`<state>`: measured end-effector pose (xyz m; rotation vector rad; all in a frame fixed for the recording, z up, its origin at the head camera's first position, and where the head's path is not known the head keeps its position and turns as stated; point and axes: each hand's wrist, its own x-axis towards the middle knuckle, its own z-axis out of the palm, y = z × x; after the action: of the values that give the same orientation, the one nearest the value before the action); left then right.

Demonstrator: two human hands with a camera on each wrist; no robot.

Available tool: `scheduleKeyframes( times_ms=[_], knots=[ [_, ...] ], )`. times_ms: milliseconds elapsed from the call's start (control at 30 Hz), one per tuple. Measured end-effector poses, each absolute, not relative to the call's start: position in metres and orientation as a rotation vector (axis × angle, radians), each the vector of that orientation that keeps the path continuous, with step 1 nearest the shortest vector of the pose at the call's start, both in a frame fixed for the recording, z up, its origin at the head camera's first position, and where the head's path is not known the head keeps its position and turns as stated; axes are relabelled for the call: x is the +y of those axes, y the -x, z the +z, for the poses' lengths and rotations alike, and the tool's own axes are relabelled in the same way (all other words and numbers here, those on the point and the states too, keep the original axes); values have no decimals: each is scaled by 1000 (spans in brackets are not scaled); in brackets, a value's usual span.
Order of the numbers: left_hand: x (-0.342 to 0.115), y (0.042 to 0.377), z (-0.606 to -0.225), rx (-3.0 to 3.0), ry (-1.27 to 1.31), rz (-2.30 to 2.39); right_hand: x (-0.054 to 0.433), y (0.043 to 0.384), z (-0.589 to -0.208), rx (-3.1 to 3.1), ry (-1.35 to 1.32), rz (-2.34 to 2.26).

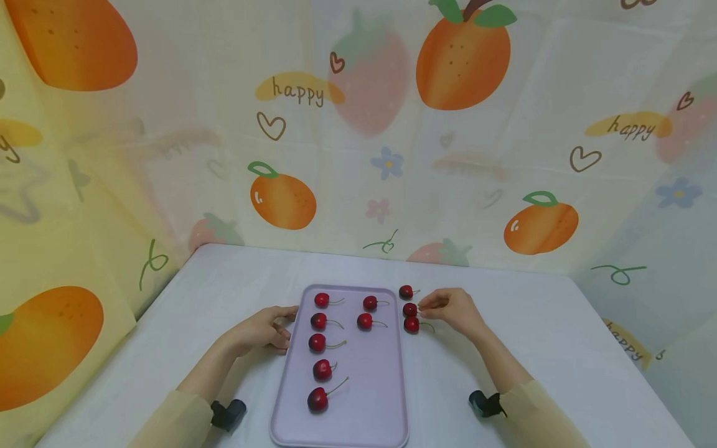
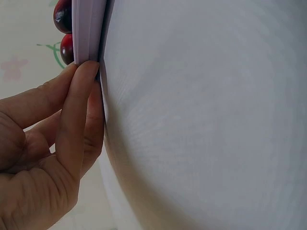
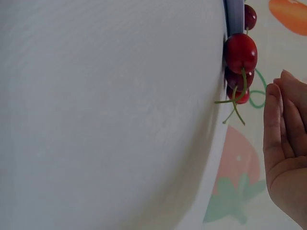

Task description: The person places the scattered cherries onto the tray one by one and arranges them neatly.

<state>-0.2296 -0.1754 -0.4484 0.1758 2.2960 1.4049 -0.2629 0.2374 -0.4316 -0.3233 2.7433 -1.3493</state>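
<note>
A lilac tray (image 1: 364, 398) lies on the table, carrying a left column of several red cherries (image 1: 317, 399) and two more at its upper right. Three cherries (image 1: 411, 325) with green stems sit on the table just beyond the tray's right edge. My left hand (image 1: 263, 330) touches the tray's left side with its fingertips; the left wrist view shows those fingertips (image 2: 88, 69) against the outer wall. Beside the three cherries is my right hand (image 1: 455, 311), fingertips close to the middle one's stem. In the right wrist view that hand (image 3: 288, 134) is apart from the cherries (image 3: 241, 52) and holds nothing.
A white cloth covers the table (image 1: 235, 274). Behind it hangs a fruit-printed curtain (image 1: 358, 205), which also runs along both sides. Dark wrist cameras (image 1: 228, 415) are strapped at both sleeves, low over the table.
</note>
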Motion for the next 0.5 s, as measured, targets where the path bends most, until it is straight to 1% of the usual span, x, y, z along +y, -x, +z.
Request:
scheduleKeyframes(
  times_ms=[500],
  knots=[
    [-175, 229, -449, 2297, -160, 1410, 257, 255, -439, 2728, 263, -1294]
  ],
)
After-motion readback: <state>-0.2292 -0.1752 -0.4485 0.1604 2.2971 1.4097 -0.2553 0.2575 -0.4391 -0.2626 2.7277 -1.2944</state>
